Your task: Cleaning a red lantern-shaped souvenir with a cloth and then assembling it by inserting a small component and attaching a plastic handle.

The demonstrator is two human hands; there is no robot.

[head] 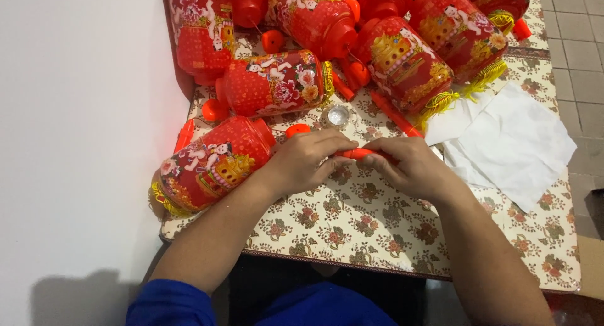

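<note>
Hands pinching a slim, glossy orange-red plastic stick (360, 153) between left hand (304, 161) and right hand (412, 168), lying level near the counter (377, 231) middle.

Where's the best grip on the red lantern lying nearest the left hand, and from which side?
Probably across the middle of the barrel: the nearest lantern lies on its side on the table, its wide curved body open from above. Come straight down. The yellow fringe at the near end is loose, and the left hand crowds the red-capped end.
</note>
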